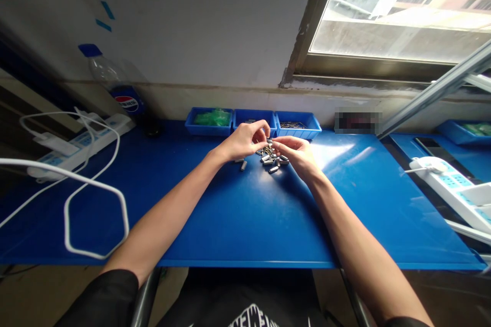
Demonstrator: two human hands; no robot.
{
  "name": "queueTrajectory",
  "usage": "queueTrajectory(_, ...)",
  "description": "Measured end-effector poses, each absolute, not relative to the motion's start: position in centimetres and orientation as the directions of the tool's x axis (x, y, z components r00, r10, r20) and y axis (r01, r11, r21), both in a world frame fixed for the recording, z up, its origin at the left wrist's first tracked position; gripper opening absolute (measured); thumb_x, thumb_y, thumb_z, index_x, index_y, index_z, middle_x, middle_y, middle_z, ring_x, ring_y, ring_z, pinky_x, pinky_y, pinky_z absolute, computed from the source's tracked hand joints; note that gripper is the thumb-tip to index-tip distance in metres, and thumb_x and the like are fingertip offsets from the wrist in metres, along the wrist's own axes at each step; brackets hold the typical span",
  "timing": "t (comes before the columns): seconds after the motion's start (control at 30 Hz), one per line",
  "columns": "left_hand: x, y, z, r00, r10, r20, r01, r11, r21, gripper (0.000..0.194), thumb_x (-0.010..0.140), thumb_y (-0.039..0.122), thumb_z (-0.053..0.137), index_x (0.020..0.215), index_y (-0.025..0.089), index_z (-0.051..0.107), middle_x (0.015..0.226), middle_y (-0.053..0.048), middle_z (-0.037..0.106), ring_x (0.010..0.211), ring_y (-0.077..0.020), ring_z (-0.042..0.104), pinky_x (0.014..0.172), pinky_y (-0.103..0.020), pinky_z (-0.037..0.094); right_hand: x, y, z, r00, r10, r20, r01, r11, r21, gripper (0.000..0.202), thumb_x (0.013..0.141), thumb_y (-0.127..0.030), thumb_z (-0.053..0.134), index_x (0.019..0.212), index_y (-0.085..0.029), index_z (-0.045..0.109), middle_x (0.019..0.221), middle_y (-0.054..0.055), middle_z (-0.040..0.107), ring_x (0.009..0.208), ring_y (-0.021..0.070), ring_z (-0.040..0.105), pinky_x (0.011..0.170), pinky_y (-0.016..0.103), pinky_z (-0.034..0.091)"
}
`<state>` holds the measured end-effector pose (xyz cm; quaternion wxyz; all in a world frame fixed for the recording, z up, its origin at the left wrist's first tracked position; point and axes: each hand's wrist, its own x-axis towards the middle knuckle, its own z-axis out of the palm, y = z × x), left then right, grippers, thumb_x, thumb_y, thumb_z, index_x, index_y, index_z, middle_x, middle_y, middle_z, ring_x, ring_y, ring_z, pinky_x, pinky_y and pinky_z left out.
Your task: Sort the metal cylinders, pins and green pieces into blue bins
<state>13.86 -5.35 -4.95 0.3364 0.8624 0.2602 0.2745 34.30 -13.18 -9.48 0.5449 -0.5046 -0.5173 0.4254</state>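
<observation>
Above a small pile of parts, my left hand (248, 141) and my right hand (296, 152) meet fingertip to fingertip. My left thumb and index finger pinch a small grey metal cylinder (269, 140). The fingers of my right hand are pinched together against its other side; whether they hold a second piece is too small to tell. Beneath the hands lie several short silver-grey metal cylinders (273, 169) and thin brass-coloured pins or screws, partly hidden by the fingers. One loose cylinder (244, 165) lies left of the pile on the blue table (245, 225).
Behind the hands stand three blue bins: one with green plastic bags (213, 117), a middle one partly hidden, and one with thin metal pins (293, 125). A cola bottle (115, 79), a power strip (82, 143) and white cables (126, 209) are left; another power strip (452, 181) is right.
</observation>
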Motion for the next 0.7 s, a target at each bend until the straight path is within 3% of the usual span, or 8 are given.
queueTrajectory(0.2, 13.5, -4.3, -6.7, 0.765, 0.620, 0.174, 0.498, -0.741, 0.449, 0.010, 0.091, 0.020, 0.067, 0.092, 0.016, 0.077, 0.097, -0.008, 0.077, 0.088, -0.0209, 0.071, 0.078, -0.030, 0.052, 34.8, -12.7, -10.2, 0.302, 0.931, 0.206, 0.124, 0.175, -0.977, 0.034, 0.078, -0.052, 0.087, 0.096, -0.023, 0.082, 0.084, 0.005, 0.080, 0.076, 0.0235, 0.074, 0.081, 0.043, 0.062)
queueTrajectory(0.37, 13.7, -4.3, -7.5, 0.783, 0.614, 0.097, 0.553, -0.759, 0.344, 0.019, 0.090, 0.017, 0.068, 0.105, 0.017, 0.080, 0.108, -0.010, 0.076, 0.094, -0.0226, 0.072, 0.080, -0.029, 0.053, 35.2, -12.1, -10.8, 0.380, 0.869, 0.317, 0.078, 0.311, -0.947, 0.055, 0.079, -0.051, 0.087, 0.125, -0.025, 0.074, 0.132, 0.012, 0.076, 0.117, 0.0309, 0.075, 0.106, 0.052, 0.059)
queueTrajectory(0.43, 13.9, -4.4, -7.6, 0.785, 0.614, 0.085, 0.558, -0.760, 0.332, 0.018, 0.091, 0.016, 0.067, 0.103, 0.017, 0.080, 0.106, -0.010, 0.075, 0.093, -0.0224, 0.072, 0.080, -0.029, 0.053, 35.3, -12.1, -10.8, 0.361, 0.877, 0.317, 0.067, 0.315, -0.947, 0.060, 0.079, -0.050, 0.087, 0.132, -0.026, 0.071, 0.141, 0.013, 0.072, 0.122, 0.0317, 0.074, 0.111, 0.053, 0.057)
queueTrajectory(0.7, 14.0, -4.8, -7.4, 0.782, 0.616, 0.094, 0.559, -0.761, 0.330, 0.015, 0.090, 0.012, 0.065, 0.096, 0.017, 0.078, 0.099, -0.009, 0.075, 0.088, -0.0226, 0.070, 0.076, -0.029, 0.052, 34.9, -12.4, -10.4, 0.341, 0.906, 0.249, 0.058, 0.244, -0.968, 0.044, 0.079, -0.048, 0.086, 0.114, -0.024, 0.076, 0.127, 0.013, 0.078, 0.103, 0.0292, 0.079, 0.099, 0.051, 0.061)
